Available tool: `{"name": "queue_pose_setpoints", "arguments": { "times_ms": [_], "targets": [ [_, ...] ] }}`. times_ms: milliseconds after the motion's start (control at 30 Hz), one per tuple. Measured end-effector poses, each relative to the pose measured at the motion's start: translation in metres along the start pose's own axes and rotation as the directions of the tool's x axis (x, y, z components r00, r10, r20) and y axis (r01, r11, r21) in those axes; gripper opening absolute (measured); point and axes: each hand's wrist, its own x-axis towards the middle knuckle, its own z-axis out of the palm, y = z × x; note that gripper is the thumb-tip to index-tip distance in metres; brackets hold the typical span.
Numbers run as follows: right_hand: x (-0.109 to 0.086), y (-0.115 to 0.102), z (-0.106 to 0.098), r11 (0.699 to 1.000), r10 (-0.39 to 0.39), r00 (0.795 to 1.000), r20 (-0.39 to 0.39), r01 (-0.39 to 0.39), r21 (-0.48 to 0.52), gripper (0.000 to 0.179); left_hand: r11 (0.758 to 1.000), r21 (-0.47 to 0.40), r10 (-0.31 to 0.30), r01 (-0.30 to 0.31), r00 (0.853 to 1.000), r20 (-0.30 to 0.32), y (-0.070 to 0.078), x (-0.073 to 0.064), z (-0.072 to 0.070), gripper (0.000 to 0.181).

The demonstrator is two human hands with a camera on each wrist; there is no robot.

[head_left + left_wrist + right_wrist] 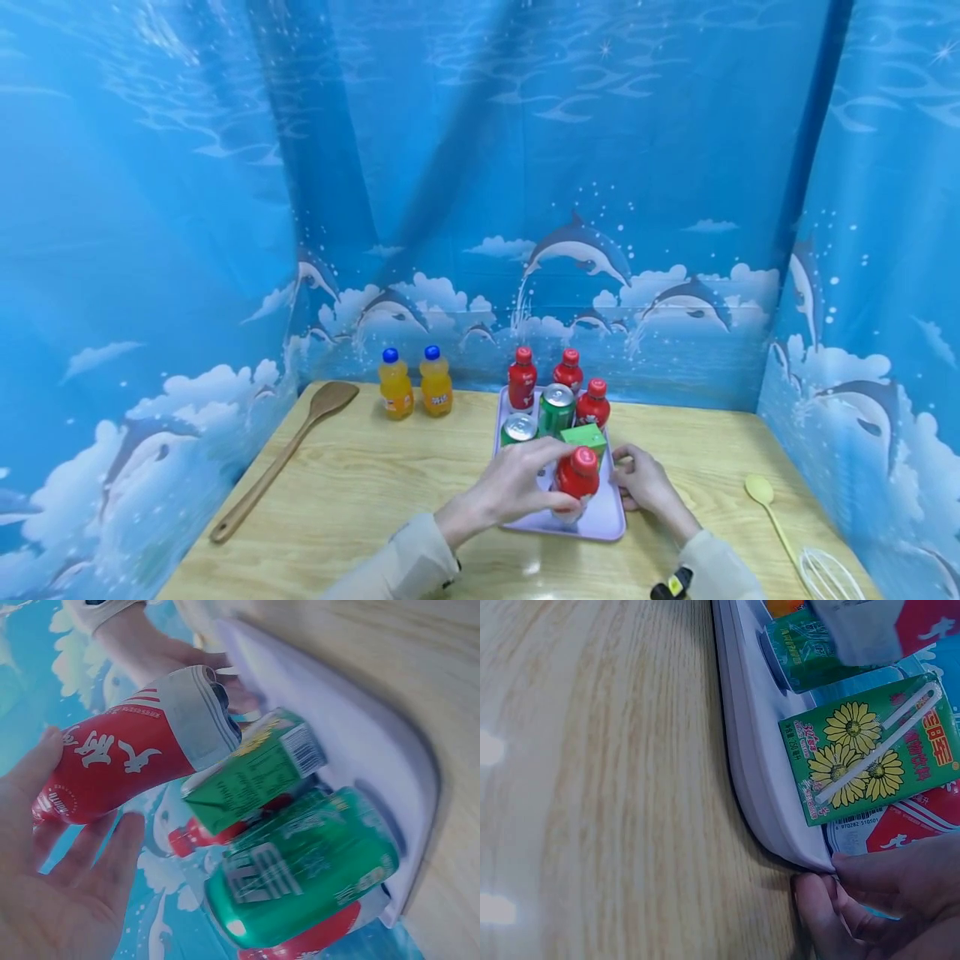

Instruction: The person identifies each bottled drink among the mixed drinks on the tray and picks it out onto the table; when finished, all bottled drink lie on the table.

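My left hand (510,485) grips a red plastic bottle (577,478) with a white lower label, thumb on one side and fingers on the other. In the left wrist view that bottle (135,746) is held up off the tray. Beneath it lies a lilac tray (609,518), whose right rim my right hand (647,482) pinches; the right wrist view shows thumb and finger at the tray's edge (761,825). Standing on the tray are a green drink carton (874,754) with yellow flowers, two green cans (557,408) and three more red bottles (522,380) towards the back.
Two orange drink bottles (396,390) with blue caps stand left of the tray. A wooden turner (288,454) lies along the table's left side. On the right are a pale yellow spoon (760,490) and a whisk (828,575). Blue dolphin-print curtains (570,167) surround the table.
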Motion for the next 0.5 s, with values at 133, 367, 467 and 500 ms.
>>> {"name": "queue_pose_setpoints", "arguments": {
  "times_ms": [133,367,467,500],
  "targets": [
    [0.002,0.003,0.000,1.000,-0.003,1.000,0.005,0.003,0.003,0.034,0.985,-0.167,-0.043,0.042,0.999,-0.002,0.004,0.004,-0.010,0.063],
    [0.003,0.004,0.000,1.000,0.004,1.000,0.013,-0.004,-0.015,0.036,0.805,-0.538,-0.253,0.252,0.965,0.075,0.007,0.011,-0.027,0.060],
    [0.004,0.005,0.001,1.000,0.004,1.000,0.012,-0.003,-0.011,0.036,0.736,-0.611,-0.300,0.292,0.949,0.094,0.006,0.013,-0.033,0.058],
    [0.004,0.005,0.001,1.000,0.000,1.000,0.012,0.001,-0.010,0.036,0.725,-0.622,-0.305,0.297,0.947,0.097,0.005,0.013,-0.035,0.057]
  ]
}}
